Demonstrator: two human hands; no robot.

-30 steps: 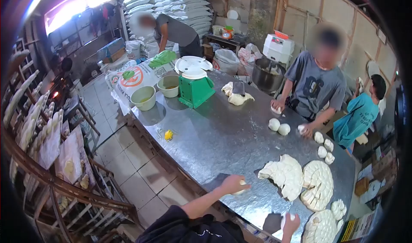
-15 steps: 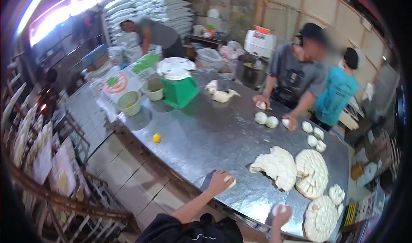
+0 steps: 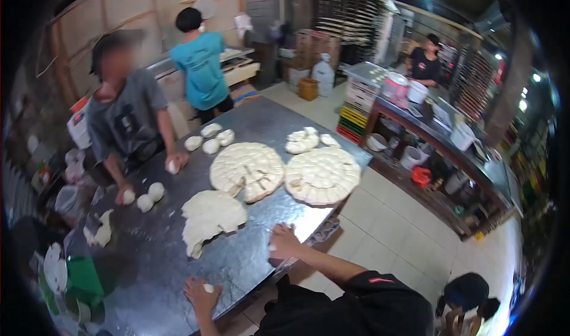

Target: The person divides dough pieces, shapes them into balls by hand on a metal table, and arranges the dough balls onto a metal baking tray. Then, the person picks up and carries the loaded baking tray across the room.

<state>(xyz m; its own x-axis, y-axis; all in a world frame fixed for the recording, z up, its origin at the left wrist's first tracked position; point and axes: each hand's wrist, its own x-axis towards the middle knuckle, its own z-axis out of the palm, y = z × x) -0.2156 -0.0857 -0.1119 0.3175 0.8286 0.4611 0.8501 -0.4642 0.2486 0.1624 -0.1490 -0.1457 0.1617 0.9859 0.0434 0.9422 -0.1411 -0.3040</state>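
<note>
My left hand [image 3: 202, 295] is curled over a small dough ball [image 3: 209, 288] on the metal table [image 3: 154, 265]. My right hand [image 3: 285, 243] rests on the table by its near edge, fingers curved round another piece of dough [image 3: 272, 249], which is mostly hidden. Ahead of both hands lies a torn, flat slab of dough [image 3: 211, 217]. Beyond it are two large round doughs scored into pieces, one in the middle [image 3: 249, 161] and one to the right [image 3: 323, 173]. A smaller heap of dough [image 3: 303, 140] touches or nearly touches the right one.
Across the table, a co-worker in grey [image 3: 130, 110] has both hands on dough balls, with more balls [image 3: 211, 137] nearby. A green scale [image 3: 83, 279] stands at lower left. A side bench [image 3: 427, 128] holds tubs. Someone crouches on the floor [image 3: 466, 297] at lower right.
My view has swung to the right, bringing the side bench into sight and shifting the scale to the lower left edge. Both my hands stay closed over dough at the table.
</note>
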